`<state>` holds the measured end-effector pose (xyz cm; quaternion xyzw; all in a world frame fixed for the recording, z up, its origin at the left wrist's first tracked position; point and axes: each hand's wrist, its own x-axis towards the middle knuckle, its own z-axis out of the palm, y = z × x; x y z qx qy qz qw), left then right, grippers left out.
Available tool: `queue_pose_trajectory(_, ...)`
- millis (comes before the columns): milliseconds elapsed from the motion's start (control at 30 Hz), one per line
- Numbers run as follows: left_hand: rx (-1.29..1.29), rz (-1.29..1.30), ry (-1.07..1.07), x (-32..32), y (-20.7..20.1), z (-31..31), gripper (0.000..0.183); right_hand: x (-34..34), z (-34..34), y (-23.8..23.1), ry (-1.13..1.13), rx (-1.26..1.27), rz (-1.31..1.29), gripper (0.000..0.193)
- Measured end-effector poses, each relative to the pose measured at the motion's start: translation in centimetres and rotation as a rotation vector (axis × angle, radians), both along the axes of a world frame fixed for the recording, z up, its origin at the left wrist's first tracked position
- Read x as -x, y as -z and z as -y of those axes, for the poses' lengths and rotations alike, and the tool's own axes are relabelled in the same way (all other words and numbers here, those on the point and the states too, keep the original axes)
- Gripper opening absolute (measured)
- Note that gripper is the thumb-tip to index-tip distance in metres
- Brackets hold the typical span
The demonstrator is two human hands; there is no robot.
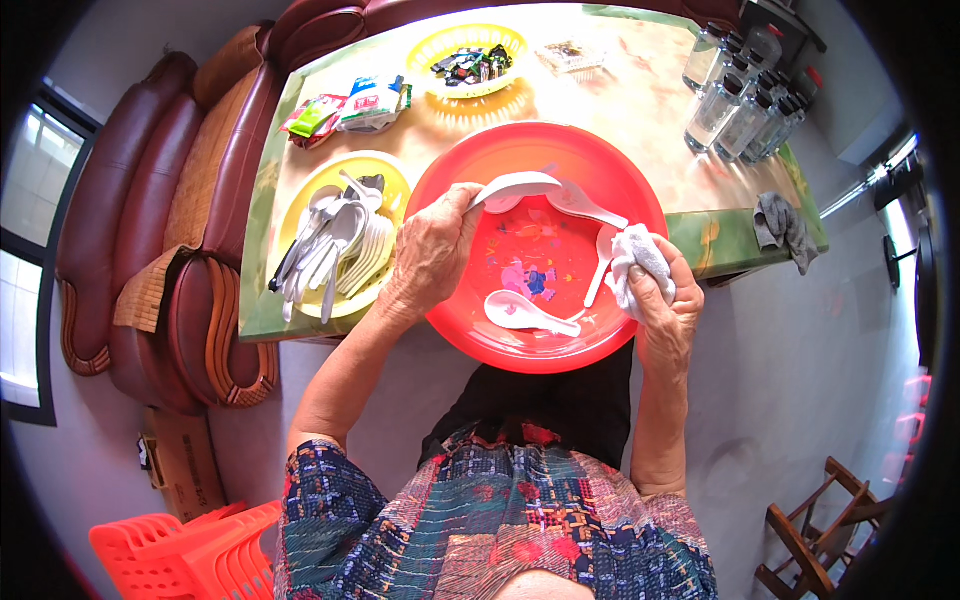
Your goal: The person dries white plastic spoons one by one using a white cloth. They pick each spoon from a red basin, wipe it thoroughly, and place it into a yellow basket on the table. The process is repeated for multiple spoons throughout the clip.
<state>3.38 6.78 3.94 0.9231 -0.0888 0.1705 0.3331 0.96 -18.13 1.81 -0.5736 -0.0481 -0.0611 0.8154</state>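
My left hand is closed on the handle of a white soup spoon, held over a big red basin. A bunched white cloth is gripped in my right hand at the basin's right side. Inside the basin lie several more white soup spoons; one soup spoon rests near the front, another soup spoon towards the back right. Left of the basin, a yellow plastic basket holds a pile of white and metal spoons.
The basin juts over the front edge of the table. Behind it stand a yellow basket of small wrapped packets and some snack packages. Several glass bottles crowd the back right, with a grey rag over the edge. A sofa is at left.
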Motion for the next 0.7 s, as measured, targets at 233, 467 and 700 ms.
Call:
queue_pose_trajectory(233, -0.163, -0.150, -0.160, 0.3, 0.2, 1.0, 0.020, 0.0, 0.0, 0.0, 0.005, 0.021, 0.001, 0.034)
queue_pose_trajectory(467, 0.159, -0.146, -0.177, 0.2, 1.7, 1.0, 0.023, -0.3, -0.8, -0.7, 0.009, 0.003, -0.004, 0.033)
queue_pose_trajectory(700, 0.996, -0.600, 0.179, 2.0, 0.3, 3.8, 0.019, -2.9, -3.5, -2.7, 0.219, 0.691, 0.556, 0.041)
